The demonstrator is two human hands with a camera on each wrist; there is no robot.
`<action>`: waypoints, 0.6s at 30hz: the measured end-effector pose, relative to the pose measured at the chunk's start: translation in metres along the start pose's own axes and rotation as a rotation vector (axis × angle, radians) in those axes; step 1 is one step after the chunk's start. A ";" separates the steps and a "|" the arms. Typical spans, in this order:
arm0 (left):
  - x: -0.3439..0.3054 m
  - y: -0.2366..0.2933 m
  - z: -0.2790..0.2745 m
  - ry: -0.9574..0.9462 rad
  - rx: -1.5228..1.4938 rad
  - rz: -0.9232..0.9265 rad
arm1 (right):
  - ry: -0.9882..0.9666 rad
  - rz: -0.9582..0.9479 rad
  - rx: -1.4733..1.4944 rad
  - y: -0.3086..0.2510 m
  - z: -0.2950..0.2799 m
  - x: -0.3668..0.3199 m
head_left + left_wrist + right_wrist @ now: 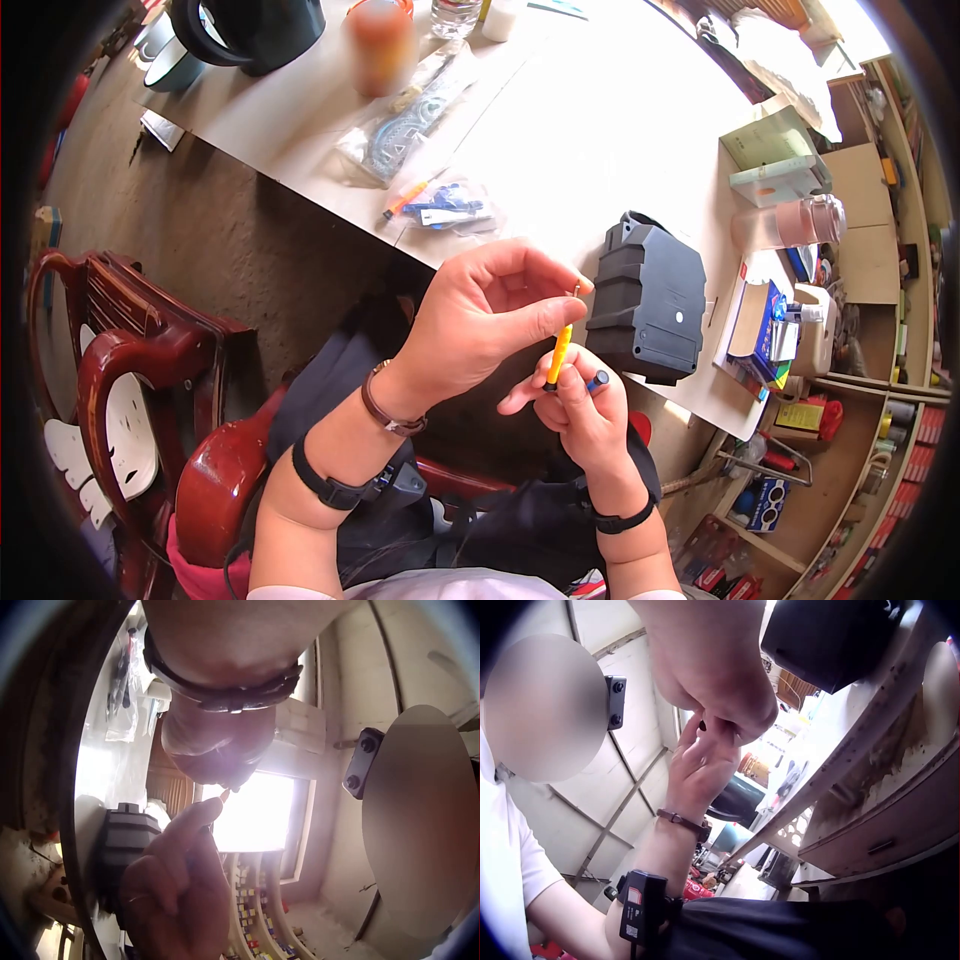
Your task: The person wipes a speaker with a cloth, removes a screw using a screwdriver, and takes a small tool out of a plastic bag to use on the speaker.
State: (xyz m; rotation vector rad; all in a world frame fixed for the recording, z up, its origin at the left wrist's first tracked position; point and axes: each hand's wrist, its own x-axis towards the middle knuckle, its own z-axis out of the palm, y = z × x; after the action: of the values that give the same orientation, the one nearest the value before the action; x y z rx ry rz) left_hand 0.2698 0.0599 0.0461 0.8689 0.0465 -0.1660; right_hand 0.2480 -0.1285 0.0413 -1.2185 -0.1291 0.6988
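Note:
A slim yellow pen-like tool with a thin metal tip and a dark end stands tilted between my hands. My left hand pinches it at the tip, between thumb and fingers. Lower down, the right hand grips its dark end. A blue rod with a dark end pokes out of the right fist; the rest of it is hidden by the fingers. In the left wrist view, the left hand hides most of the tool. The dark end shows under the right hand in the right wrist view.
Beyond my hands a black plastic case sits on the white table. Clear bags hold stationery and blue rulers. A dark pitcher, a pink-tinted bottle and boxes stand around. Left is a wooden chair.

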 end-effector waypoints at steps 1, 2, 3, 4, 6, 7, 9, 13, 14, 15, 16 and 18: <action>0.000 0.001 0.000 0.001 -0.001 0.000 | 0.001 0.014 0.018 -0.001 0.001 0.000; -0.001 0.002 -0.001 0.006 0.015 -0.018 | 0.001 0.015 0.018 -0.001 0.001 0.000; -0.001 0.003 -0.001 0.012 0.031 -0.036 | -0.006 0.023 0.021 -0.001 0.000 0.000; 0.000 0.003 -0.001 0.012 0.031 -0.036 | -0.013 0.030 0.023 -0.002 0.000 0.000; 0.001 0.002 0.001 0.012 0.076 0.040 | -0.019 0.033 0.027 -0.001 -0.002 0.001; 0.001 0.002 0.000 0.012 0.076 0.040 | -0.024 0.035 0.031 -0.001 -0.002 0.001; 0.001 0.003 0.000 0.016 0.062 0.014 | -0.016 0.041 0.036 0.000 -0.001 0.001; 0.004 0.001 -0.002 0.028 0.177 0.075 | -0.022 0.060 0.073 0.001 -0.002 0.003; 0.005 0.001 -0.004 0.057 0.196 0.062 | -0.021 0.062 0.075 0.001 -0.002 0.005; 0.006 0.001 -0.005 0.083 0.215 0.045 | -0.033 0.070 0.122 0.002 -0.002 0.006; 0.007 0.002 -0.007 0.077 0.217 0.035 | -0.041 0.077 0.172 0.002 -0.002 0.007; 0.010 0.006 -0.012 0.062 0.321 -0.052 | -0.019 0.064 0.175 0.006 0.002 0.011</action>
State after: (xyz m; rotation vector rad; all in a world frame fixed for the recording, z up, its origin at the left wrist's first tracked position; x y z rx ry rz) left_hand 0.2807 0.0711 0.0420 1.1941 0.1029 -0.1983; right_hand 0.2531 -0.1202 0.0333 -1.0526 -0.0440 0.7618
